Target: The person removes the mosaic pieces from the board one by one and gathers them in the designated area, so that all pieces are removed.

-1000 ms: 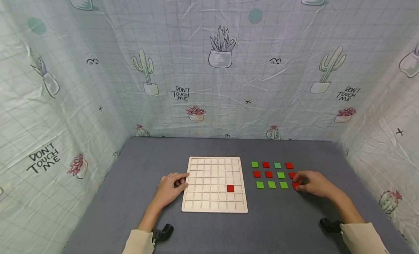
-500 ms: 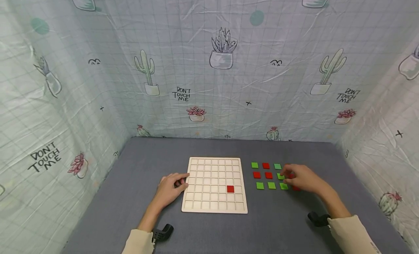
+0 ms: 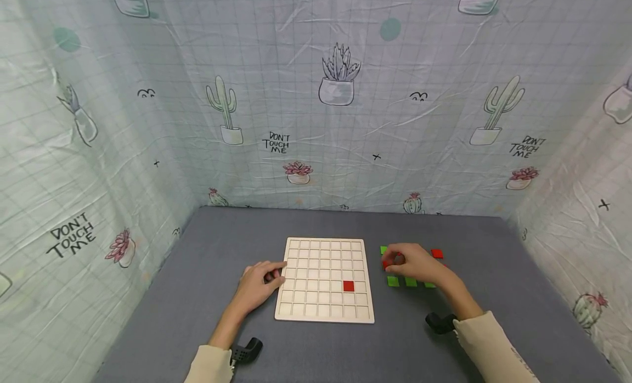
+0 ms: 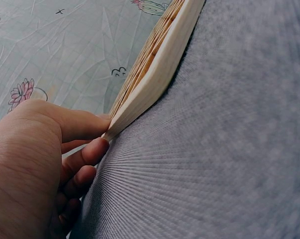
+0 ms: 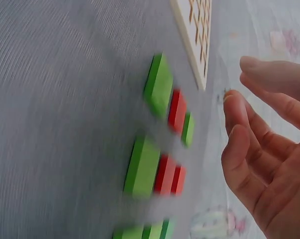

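Observation:
A pale wooden grid board (image 3: 316, 273) lies on the grey table, one red square tile (image 3: 348, 286) in a cell at its lower right. My left hand (image 3: 257, 287) holds the board's left edge; in the left wrist view, the thumb and a finger (image 4: 92, 152) meet the wooden rim. My right hand (image 3: 412, 261) hovers over the rows of red and green tiles right of the board, hiding several. In the right wrist view, the right hand (image 5: 269, 144) has nothing between its apart fingers, and a green tile (image 5: 159, 84) lies below on the cloth.
A red tile (image 3: 436, 253) shows at the back right of the rows; green tiles (image 3: 411, 282) line the front. Grey cloth covers the table (image 3: 326, 353). A cactus-print curtain (image 3: 276, 86) stands behind and at both sides.
My right hand has moved left across the tile rows, from the red tiles at the right end to the end nearest the board. The left hand and board have stayed put.

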### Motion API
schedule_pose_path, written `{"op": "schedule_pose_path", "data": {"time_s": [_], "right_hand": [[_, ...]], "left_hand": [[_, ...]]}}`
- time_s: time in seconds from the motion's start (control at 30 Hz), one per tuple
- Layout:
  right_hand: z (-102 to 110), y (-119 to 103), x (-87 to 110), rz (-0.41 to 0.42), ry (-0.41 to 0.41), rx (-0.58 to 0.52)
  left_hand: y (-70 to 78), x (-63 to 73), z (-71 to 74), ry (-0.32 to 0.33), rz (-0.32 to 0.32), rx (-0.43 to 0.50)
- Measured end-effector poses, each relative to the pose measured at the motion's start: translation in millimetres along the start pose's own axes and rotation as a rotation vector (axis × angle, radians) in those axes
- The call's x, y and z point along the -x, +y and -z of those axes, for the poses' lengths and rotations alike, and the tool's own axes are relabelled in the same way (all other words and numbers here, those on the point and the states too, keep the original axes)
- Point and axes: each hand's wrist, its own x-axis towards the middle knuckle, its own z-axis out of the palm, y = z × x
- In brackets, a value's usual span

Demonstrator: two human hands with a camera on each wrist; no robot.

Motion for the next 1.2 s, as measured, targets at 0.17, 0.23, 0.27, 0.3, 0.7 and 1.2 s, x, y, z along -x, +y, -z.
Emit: {"op": "schedule_pose_path", "data": {"time_s": [0.17, 0.23, 0.27, 0.3, 0.7, 1.2], "right_hand": [[-18, -12, -16.4, 0.039, -0.020, -0.066], [-25, -16, -22.1, 0.044, -0.027, -0.082], [-29, -18, -24.8, 0.049, -0.031, -0.087], [-32, -20, -27.3, 0.054, -0.036, -0.092], [-64, -28, -42.8, 0.032, -0.100, -0.132], [-69, -32, -43.1, 0.029, -0.114, -0.097]], "left_hand": [[0.8, 0.5, 0.6, 0.002, -0.002, 0.007], [1.5, 0.7, 0.9, 0.001, -0.002, 0.009], [1.7, 0.8, 0.8, 0.001, -0.003, 0.011], [1.9, 0.8, 0.8, 0.002, -0.004, 0.012], [1.8, 0.8, 0.8, 0.002, -0.005, 0.022], [2.5, 0.0, 1.1, 0.001, -0.002, 0.014]]}}
